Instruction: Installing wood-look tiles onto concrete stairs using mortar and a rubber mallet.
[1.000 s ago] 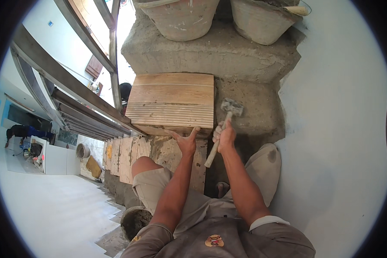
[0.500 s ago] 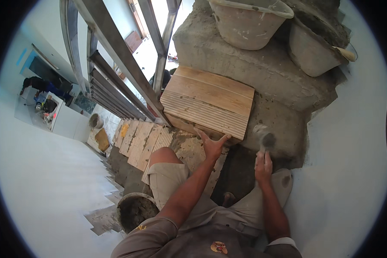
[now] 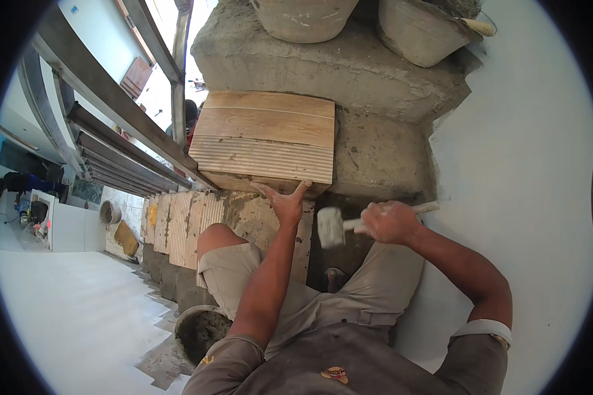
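Note:
My left hand (image 3: 284,204) is spread, thumb and fingers apart, against the front edge of a wood-look tiled step (image 3: 262,131) with a ribbed front band. The riser under that edge is partly behind the hand. My right hand (image 3: 389,224) is closed around the handle of a mallet (image 3: 331,228), whose pale, slightly blurred head is held sideways just to the right of and below my left hand, over dark, bare concrete. Beside the tiled step on the right is a rough cement landing (image 3: 382,151).
Metal railing (image 3: 105,112) runs along the left, tiled stairs (image 3: 178,224) descending beside it. Two buckets (image 3: 303,20) stand on the upper cement step; a mortar bucket (image 3: 204,336) is by my left leg. A white wall (image 3: 520,164) bounds the right. Co-workers (image 3: 26,184) (image 3: 190,112) are below.
The mallet has swung from upright above my right hand to horizontal, its head toward the left. My right elbow has bent outward. My left hand stays on the step edge; the view has shifted.

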Demonstrator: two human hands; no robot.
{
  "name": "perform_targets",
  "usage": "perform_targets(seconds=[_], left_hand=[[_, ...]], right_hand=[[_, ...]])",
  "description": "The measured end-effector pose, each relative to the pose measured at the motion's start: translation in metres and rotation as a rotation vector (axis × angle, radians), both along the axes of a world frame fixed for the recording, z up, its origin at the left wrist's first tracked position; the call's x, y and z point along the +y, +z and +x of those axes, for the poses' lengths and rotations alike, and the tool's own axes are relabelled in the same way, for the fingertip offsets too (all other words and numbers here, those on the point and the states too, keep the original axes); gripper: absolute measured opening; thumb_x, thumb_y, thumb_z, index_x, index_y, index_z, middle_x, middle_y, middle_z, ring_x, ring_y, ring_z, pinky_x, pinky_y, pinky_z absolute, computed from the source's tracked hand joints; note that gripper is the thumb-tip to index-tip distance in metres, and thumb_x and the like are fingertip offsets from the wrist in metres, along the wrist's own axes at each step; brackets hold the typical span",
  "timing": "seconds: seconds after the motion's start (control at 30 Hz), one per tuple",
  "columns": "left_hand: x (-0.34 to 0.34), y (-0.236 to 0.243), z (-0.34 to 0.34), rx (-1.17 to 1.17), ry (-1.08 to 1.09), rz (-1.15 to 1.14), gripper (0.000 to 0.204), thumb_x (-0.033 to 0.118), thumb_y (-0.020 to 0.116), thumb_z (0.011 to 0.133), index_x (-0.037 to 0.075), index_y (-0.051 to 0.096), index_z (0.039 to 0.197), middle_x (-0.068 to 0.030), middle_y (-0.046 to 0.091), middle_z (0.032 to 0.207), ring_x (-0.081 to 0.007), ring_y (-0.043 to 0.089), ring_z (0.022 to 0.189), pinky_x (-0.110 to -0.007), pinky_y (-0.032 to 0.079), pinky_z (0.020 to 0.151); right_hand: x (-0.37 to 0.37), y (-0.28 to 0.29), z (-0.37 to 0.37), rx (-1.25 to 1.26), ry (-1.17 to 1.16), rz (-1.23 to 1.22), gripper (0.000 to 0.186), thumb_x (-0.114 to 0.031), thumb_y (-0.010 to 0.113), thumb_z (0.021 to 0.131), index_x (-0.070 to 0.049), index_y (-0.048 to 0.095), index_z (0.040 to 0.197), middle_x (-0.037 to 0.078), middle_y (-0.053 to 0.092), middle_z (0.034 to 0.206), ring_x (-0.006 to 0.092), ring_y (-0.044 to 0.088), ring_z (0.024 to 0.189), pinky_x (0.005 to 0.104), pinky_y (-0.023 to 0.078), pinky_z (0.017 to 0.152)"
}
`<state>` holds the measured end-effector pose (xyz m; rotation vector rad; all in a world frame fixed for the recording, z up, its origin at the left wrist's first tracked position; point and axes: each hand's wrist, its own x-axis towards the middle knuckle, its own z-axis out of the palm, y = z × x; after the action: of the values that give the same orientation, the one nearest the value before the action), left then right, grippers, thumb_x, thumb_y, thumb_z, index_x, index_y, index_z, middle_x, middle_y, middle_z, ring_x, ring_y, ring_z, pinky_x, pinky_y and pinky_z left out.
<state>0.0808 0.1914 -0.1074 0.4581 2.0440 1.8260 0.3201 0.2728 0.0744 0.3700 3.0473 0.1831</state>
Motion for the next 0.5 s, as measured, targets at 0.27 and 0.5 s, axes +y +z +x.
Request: perform_targets(seconds=[0.27,0.5], left_hand=[[-0.005,0.005,0.007,-0.021,-0.001,-0.022,0.155,0.047,0.096,0.064,-0.012,-0.014,0.156,-0.0327,-0.005,0.167,-0.0364,0.000,0.158,-0.041,0.005,0.128],[-0.004,0.003,0.002,-0.024,0.008,0.006,0.154,0.045,0.096,0.064,-0.012,-0.014,0.157,-0.0325,-0.004,0.167,-0.0362,0.003,0.158,-0.041,0.006,0.128]], right_hand=[[0.048,-0.018,-0.017,-0.144,-0.123,0.003,0.043,-0.057,0.060,0.092,-0.014,0.057,0.086,0.006,0.056,0.068,0.0253,0.067,0.061,0.0438,0.052,0.050],[0.017,0.010,-0.032,-0.001,0.495,-0.276,0.048,-0.061,0.055,0.095,-0.014,0.058,0.088,0.009,0.064,0.076,0.0303,0.070,0.065,0.0459,0.053,0.052]])
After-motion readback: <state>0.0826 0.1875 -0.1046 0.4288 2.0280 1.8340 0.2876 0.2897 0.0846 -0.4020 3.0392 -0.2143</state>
